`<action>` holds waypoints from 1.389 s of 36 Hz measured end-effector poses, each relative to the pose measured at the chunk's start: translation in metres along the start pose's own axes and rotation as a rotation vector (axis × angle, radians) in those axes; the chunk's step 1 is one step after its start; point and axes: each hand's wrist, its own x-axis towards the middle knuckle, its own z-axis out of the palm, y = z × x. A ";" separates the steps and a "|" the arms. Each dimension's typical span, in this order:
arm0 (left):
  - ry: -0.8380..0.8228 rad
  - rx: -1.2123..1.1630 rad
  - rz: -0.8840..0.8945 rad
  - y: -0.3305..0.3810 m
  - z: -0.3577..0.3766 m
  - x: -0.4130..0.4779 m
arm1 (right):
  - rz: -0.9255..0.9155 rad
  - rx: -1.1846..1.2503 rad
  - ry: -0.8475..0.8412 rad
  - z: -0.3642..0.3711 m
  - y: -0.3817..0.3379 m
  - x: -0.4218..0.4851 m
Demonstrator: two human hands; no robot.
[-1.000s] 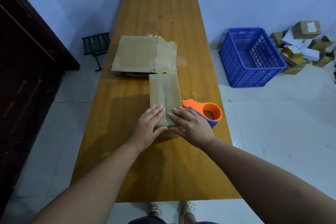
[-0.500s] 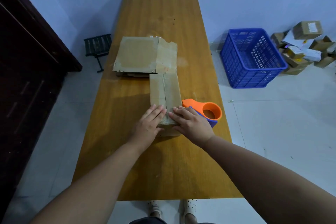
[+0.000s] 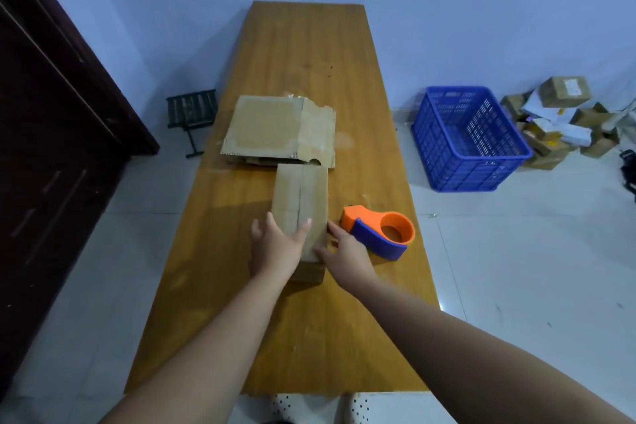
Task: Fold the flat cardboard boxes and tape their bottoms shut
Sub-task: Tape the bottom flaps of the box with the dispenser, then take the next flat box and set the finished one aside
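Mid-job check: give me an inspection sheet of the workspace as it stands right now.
Surface: long wooden table.
Job's things: folded box mid-table, seam up, taping cannot be told; flat cardboard stacked just behind it; orange-and-blue tape dispenser right of the box.
Clutter: pile of parcels on the floor, far right.
Hands: left hand flat on the box's top; right hand touching its right side.
Cables: nothing seen.
Surroundings: blue crate on the floor, right; dark stool on the floor, left; dark door far left.
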 end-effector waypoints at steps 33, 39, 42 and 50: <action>-0.542 -1.142 0.083 -0.060 -0.076 0.011 | 0.114 0.757 -0.285 -0.040 -0.050 -0.011; 0.021 -1.110 -0.010 -0.031 -0.099 0.015 | -0.314 -0.235 0.044 -0.056 -0.057 -0.003; 0.399 -0.898 0.117 -0.014 -0.120 0.016 | -0.539 -0.551 0.146 -0.057 -0.061 -0.007; -0.012 -0.520 0.212 0.011 -0.148 0.033 | -0.623 -0.673 0.225 -0.049 -0.066 -0.005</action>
